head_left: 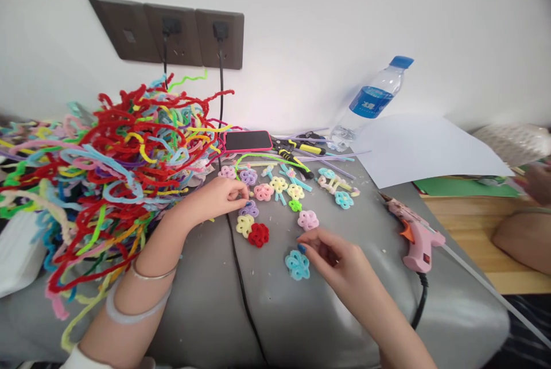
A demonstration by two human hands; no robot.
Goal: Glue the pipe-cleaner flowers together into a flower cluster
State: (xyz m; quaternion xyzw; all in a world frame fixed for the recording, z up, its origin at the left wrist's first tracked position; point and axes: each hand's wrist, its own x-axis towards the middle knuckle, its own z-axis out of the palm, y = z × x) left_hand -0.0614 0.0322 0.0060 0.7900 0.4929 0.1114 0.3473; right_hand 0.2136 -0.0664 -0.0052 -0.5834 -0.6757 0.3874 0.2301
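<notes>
Head view: the left hand (224,195), fingers curled with thumb and forefinger close together, is at the purple flower (252,209) near the middle of the grey surface (344,306); whether it grips the flower cannot be told. The right hand (338,254) is bent in a loose pinch between the pink flower (308,220) on its far side and the blue flower (300,266) on its near left; a hold on either cannot be confirmed. The yellow flower (245,226) and red flower (259,235) lie touching, nearer than the purple one; whether they are joined is not visible. Further flowers lie in a cluster on the far side, among them a small green flower (295,205). In my judgement, the looped petals of the flowers by the hands are fully formed. Unshaped material remains: a large tangled heap of fuzzy stems (142,139) at left. The pliers (294,163) lie at the far side, beside the phone (248,140). The glue gun (419,243) lies at right, apart from both hands.
</notes>
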